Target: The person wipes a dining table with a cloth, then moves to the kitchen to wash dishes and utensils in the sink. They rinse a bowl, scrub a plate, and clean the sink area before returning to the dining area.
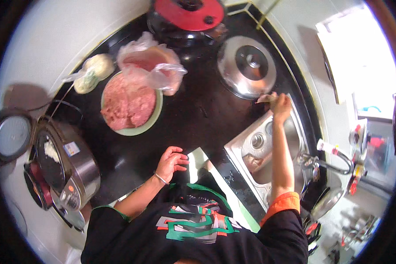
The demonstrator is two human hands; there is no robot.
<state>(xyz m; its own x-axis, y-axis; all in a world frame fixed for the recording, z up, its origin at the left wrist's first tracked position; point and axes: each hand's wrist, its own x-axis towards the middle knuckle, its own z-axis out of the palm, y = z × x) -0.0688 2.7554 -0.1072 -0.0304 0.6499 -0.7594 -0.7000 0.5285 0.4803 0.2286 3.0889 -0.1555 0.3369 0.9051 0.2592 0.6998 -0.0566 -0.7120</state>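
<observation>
My left hand [172, 161], with a bracelet at the wrist, is held over the counter's front edge. Its fingers are apart and nothing is in them. My right hand [281, 107] reaches past the far end of the steel sink [247, 138], closed on a small, limp, brownish piece that looks like a cloth [266, 98]. Just beyond it lies a round steel lid [229, 67] with a dark centre and a knob. Pink minced meat [128, 105] fills a pale green bowl [137, 131] at the left. A clear plastic bag [168, 77] rests against the bowl's far rim, with pink contents.
A rice cooker [85, 168] with its lid [13, 133] raised stands at the left. Tied plastic bags with pale round contents [97, 67] lie behind the bowl. At the back sits a red-topped cooker [188, 15]. A faucet [333, 165] rises beside the sink.
</observation>
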